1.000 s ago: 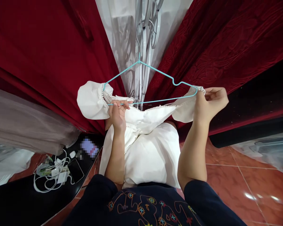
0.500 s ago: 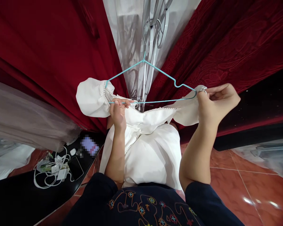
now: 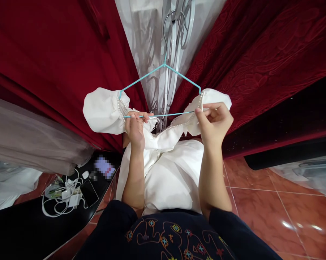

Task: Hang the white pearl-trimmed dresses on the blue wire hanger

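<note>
Lap: white dress (image 3: pixel 174 177) spread over it, lower end lost behind the dark shirt (image 3: pixel 176 240).
Left hand (image 3: pixel 136 131): fingers curled on the bottom bar, left part.
Right hand (image 3: pixel 215 124): thumb and finger pinching the beaded sleeve edge; other fingers tucked, kinda hard to make out.
Hanger (image 3: pixel 164 65): blue, above the lap, long axis left-to-right, hook pointing away; right tip's hidden in the sleeve.
Hook: overlaps the pale stand (image 3: pixel 174 61), can't tell if it's hung.
</note>
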A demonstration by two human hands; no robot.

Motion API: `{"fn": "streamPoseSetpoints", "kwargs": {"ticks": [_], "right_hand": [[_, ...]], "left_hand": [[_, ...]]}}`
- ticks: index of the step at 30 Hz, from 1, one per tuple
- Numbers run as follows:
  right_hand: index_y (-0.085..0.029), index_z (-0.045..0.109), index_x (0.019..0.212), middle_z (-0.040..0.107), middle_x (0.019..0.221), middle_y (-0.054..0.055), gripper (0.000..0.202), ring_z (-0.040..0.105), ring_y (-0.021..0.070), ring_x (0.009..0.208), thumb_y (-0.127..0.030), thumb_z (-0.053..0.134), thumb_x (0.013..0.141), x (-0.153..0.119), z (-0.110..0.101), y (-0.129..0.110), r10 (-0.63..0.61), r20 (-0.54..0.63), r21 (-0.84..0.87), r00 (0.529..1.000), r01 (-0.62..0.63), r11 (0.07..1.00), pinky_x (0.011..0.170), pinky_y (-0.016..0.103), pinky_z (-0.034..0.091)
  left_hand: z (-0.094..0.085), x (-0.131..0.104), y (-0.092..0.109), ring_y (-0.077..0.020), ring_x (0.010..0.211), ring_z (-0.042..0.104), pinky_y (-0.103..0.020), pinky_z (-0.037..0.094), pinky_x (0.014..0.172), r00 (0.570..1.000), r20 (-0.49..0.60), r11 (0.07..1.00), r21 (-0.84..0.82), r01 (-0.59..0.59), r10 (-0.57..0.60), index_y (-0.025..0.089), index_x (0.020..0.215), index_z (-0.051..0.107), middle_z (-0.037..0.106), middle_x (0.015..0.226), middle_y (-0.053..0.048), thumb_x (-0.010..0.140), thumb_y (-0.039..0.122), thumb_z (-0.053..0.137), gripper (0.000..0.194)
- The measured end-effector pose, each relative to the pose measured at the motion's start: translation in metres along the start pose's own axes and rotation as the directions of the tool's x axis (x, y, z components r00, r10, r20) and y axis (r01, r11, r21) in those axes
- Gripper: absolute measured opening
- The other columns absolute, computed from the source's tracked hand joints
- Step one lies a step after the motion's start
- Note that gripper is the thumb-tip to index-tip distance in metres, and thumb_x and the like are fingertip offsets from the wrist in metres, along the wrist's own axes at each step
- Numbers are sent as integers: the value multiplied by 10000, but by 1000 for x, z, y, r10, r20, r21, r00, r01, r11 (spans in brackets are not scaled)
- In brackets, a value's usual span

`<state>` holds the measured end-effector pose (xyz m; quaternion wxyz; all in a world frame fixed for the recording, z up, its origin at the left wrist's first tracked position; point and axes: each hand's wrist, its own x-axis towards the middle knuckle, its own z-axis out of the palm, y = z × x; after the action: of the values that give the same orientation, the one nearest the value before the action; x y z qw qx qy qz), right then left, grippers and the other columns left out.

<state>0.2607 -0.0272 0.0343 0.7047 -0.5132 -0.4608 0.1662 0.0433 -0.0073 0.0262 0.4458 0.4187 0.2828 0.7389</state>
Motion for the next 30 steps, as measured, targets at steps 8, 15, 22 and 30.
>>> {"fn": "streamPoseSetpoints", "kwargs": {"ticks": [8,15,22,30], "right_hand": [[-265,683,1232,619,676,-48,382,502,90,528,-557,710,987,-37,29,-20,100,418,97,903,-154,983,522,270,399],[-250,609,1019,483,664,-60,403,453,89,577,-650,659,998,-49,51,18,143,398,135,906,-212,968,557,270,316],[-245,625,1031,457,659,-62,404,428,88,571,-647,661,1000,-45,53,18,114,366,183,924,-192,964,558,274,316],[-248,624,1023,413,666,-63,384,379,89,593,-631,641,1019,-45,54,21,107,361,159,926,-174,972,600,285,274]], "left_hand": [[2,-1,0,-168,706,670,-332,540,797,1000,6,1000,-24,7,-7,234,838,518,666,738,4,1009,592,696,435],[5,-11,2,-212,857,801,-314,567,802,996,21,996,14,88,-88,236,869,519,747,803,-14,981,635,714,458],[-11,-17,21,-234,872,836,-319,638,791,944,101,907,326,267,-314,177,1070,765,862,1008,-120,942,655,747,495],[-6,-7,44,-233,1135,735,-440,584,1109,812,-55,671,598,-439,580,206,993,731,735,1081,-54,935,431,794,241]]}}
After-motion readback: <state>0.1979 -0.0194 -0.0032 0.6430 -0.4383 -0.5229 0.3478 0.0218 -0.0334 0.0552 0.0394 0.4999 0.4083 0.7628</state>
